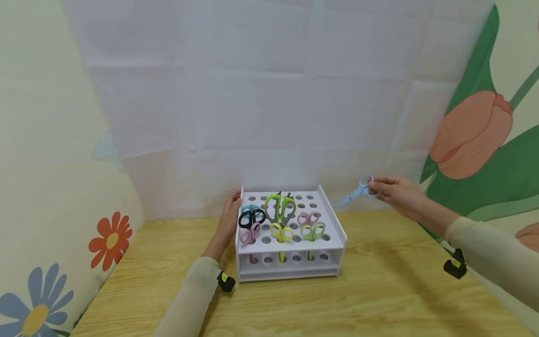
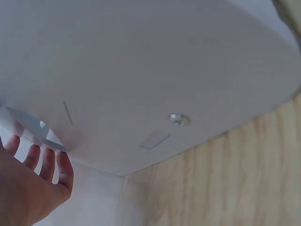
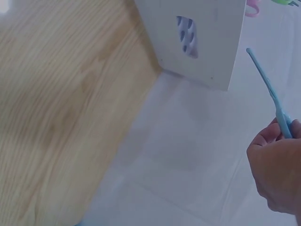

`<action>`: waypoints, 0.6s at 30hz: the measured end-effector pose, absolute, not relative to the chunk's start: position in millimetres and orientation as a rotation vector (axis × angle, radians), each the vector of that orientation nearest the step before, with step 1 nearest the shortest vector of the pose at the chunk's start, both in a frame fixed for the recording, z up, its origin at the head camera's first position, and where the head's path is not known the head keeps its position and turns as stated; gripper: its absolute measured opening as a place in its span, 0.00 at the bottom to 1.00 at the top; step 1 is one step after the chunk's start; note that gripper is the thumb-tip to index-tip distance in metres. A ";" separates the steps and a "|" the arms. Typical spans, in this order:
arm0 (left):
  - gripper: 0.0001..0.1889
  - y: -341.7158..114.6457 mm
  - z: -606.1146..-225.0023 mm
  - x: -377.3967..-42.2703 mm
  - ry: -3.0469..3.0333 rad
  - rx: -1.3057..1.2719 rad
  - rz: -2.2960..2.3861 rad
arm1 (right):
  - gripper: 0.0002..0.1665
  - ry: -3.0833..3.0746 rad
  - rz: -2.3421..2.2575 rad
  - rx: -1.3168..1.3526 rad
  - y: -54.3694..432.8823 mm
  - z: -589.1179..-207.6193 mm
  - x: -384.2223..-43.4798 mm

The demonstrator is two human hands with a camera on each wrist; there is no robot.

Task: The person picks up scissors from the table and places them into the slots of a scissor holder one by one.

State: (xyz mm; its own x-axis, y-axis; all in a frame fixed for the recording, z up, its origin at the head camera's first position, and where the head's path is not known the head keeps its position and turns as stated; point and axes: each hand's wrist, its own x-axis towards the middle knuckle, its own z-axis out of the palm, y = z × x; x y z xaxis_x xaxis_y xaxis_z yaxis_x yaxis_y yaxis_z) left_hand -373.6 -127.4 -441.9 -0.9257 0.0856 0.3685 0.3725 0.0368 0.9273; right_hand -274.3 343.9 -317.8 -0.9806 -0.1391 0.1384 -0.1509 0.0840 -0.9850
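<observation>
My right hand [image 1: 397,195] pinches a pair of light blue scissors [image 1: 361,190] by the handle loops, raised right of a white scissors rack [image 1: 290,275]. The blades point left and down, toward the rack and apart from it. In the right wrist view the scissors [image 3: 268,87] appear edge-on. My left hand [image 1: 229,219] holds the rack's left side; in the left wrist view its bent fingertips hook at the cutout in the side panel [image 2: 117,75]. Black scissors [image 1: 252,216], large green scissors [image 1: 275,206], yellow scissors [image 1: 281,232] and several others stand in the rack, handles up.
The rack has rows of round holes on two levels and stands on a wooden table [image 1: 379,290]. A white cloth [image 1: 252,107] hangs behind it. Flower-painted walls [image 1: 46,178] border both sides. A black wrist camera [image 1: 455,264] sits on each sleeve.
</observation>
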 end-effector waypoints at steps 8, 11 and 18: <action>0.27 -128.3 -446.2 -379.5 -2.070 -0.464 -1.957 | 0.25 -2.248 2.138 0.365 311.9 -312.6 -292.1; 0.27 -124.9 -446.5 -381.5 -2.045 -0.480 -1.964 | 0.23 -2.279 2.077 0.396 302.2 -317.1 -298.0; 0.27 -110.5 -450.9 -381.4 -2.026 -0.530 -1.995 | 0.24 -2.380 1.867 0.419 292.6 -323.0 -303.2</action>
